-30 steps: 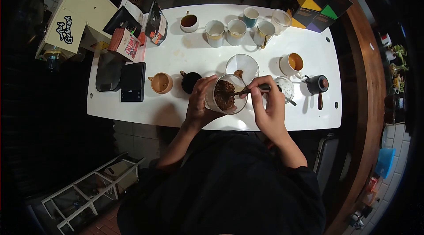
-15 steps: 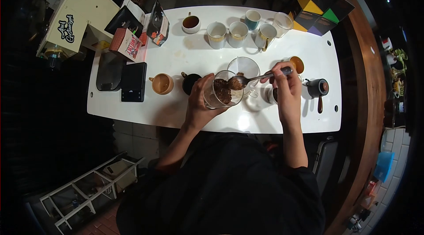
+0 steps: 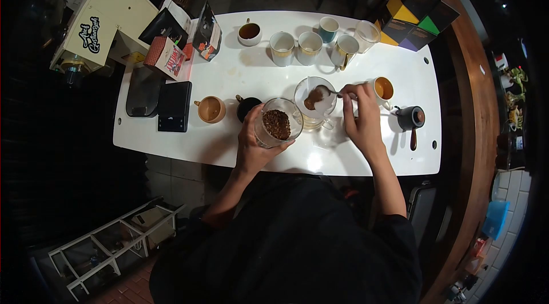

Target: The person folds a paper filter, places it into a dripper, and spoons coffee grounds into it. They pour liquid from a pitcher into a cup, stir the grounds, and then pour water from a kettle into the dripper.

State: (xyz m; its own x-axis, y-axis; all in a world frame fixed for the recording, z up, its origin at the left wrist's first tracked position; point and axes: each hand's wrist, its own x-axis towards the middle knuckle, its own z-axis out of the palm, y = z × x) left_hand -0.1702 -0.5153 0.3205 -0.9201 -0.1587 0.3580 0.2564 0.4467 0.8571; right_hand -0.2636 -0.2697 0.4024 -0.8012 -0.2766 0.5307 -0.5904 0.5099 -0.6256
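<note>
My left hand (image 3: 250, 147) is wrapped around a clear glass (image 3: 295, 124), tilted slightly, with brown coffee grounds (image 3: 276, 124) inside. In my right hand (image 3: 364, 118) a metal spoon (image 3: 331, 92) is pinched by its handle, its bowl over the paper-lined dripper (image 3: 323, 111). A small heap of brown grounds (image 3: 313, 99) lies in the filter paper. Under the dripper shows a glass server (image 3: 313, 125) with a clear handle. A black cup (image 3: 245, 107) sits behind my left fingers, partly hidden. Just beyond my right hand stands a cup with an orange inside (image 3: 383, 88).
A tan cup (image 3: 211, 110) and a black scale (image 3: 174, 107) are at left. Several mugs (image 3: 309, 47) and a cup of dark drink (image 3: 249, 32) line the back. A dark pot with wooden handle (image 3: 410, 117) is at right; a cream machine (image 3: 108, 24) stands far left.
The spoon has moved from over the glass, where it held grounds, to the dripper, where grounds now lie. My left hand has drawn the glass slightly left and down.
</note>
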